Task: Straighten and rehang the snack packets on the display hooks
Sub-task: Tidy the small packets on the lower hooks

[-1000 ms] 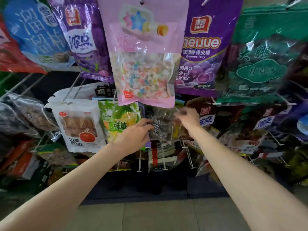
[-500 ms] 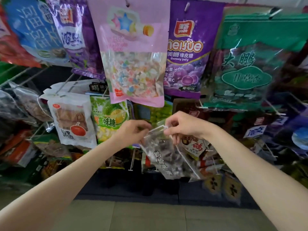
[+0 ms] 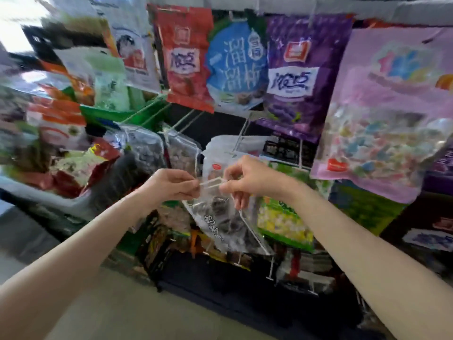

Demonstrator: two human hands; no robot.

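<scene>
Pinching the top strip of one clear packet (image 3: 220,217) of dark snacks, the left hand (image 3: 169,184) and right hand (image 3: 250,182) hold it off any hook, in front of the lower rack. It looks light, soft and crinkly, slippery on the film, so the stiffer header is the place to grip. Two hands, one packet held; blur makes hanging bags hard to count, perhaps five large ones along the top row.

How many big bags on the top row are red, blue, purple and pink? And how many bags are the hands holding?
Red: 1, the red bag
Blue: 1, the blue bag
Purple: 1, the purple bag
Pink: 1, the pink candy bag
Held: 1, the clear packet, pinched at its top by the left hand and right hand
Total: 5
</scene>
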